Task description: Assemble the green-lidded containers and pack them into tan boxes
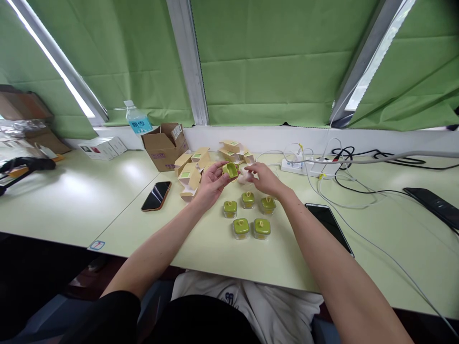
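In my left hand (214, 181) is a small green square lid (231, 170), held tilted so its hollow side shows. My right hand (263, 177) is closed at the fingertips on a whitish, crumpled piece (245, 177) just right of the lid; its material is hard to make out. On the table below my hands stand several small clear jars with green lids and yellow loops, among them a front-left jar (241, 228), a front-right jar (262, 229) and a back jar (247, 199). Opened small cardboard boxes (190, 176) lie behind my left hand.
A larger open carton (165, 148) and a water bottle (138, 119) stand at the back left. One phone (156, 196) lies left, another phone (328, 227) right. A power strip (310, 166) with tangled cables runs along the wall. A white box (103, 148) sits farther left.
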Demonstrator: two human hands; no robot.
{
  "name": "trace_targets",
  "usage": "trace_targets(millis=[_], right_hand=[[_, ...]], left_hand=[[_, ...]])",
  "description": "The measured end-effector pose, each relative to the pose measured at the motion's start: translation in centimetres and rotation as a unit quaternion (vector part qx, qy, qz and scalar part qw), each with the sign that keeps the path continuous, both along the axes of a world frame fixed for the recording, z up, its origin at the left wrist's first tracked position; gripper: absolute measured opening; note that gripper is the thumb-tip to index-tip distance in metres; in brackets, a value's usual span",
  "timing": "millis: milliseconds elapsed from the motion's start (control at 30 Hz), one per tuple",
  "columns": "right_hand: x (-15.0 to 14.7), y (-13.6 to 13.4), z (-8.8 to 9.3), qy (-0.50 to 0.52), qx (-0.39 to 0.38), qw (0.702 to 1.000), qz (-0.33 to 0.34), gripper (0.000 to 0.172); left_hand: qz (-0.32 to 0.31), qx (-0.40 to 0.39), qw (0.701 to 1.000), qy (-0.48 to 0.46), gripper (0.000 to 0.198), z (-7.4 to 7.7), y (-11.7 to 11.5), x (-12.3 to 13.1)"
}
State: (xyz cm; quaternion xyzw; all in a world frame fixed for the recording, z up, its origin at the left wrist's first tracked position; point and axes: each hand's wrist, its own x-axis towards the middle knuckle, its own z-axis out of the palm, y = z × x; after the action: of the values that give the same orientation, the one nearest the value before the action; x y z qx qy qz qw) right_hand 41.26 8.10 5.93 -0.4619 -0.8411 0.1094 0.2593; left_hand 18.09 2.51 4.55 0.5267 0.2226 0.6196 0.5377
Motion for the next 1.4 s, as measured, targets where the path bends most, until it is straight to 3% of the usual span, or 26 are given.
trace_targets(millis=[67,167,233,333,500,867,1100,1400], right_hand=[[0.5,-0.7,0.2,0.175,-0.017,0.984,-0.003,0.038],[0.6,-2.8,0.4,0.422,-0.069,0.903,0.041,0.041],[0.4,-4.6,0.5,0.497,-0.112,0.858,0.068,0.052],[-0.2,-6.6,0.5,0.526,-0.158,0.832,0.082,0.057],[-0.8,-7.5,0.5,0.519,-0.207,0.826,0.075,0.064],[-0.4,-7.5,0.5,0.479,-0.228,0.843,0.091,0.058],[-1.1,-7.9,0.7,0.508,-0.224,0.829,0.072,0.058],[-2.2,-8.5,0.5,0.544,-0.203,0.814,0.03,0.05]], left_hand=[[0.009,0.008,1.0,0.007,0.066,-0.1,0.0,0.1],[0.04,0.027,0.998,0.039,0.064,-0.2,-0.1,0.2],[0.064,0.053,0.994,0.069,0.062,-0.2,-0.2,0.4],[0.085,0.094,0.986,0.11,0.058,-0.1,-0.6,0.4],[0.111,0.111,0.975,0.155,0.056,-0.2,-0.9,0.5],[0.108,0.169,0.953,0.228,0.045,-0.2,-1.4,0.9],[0.128,0.187,0.942,0.248,0.043,0.1,-1.9,1.4],[0.161,0.227,0.925,0.258,0.04,-1.0,-1.9,1.9]])
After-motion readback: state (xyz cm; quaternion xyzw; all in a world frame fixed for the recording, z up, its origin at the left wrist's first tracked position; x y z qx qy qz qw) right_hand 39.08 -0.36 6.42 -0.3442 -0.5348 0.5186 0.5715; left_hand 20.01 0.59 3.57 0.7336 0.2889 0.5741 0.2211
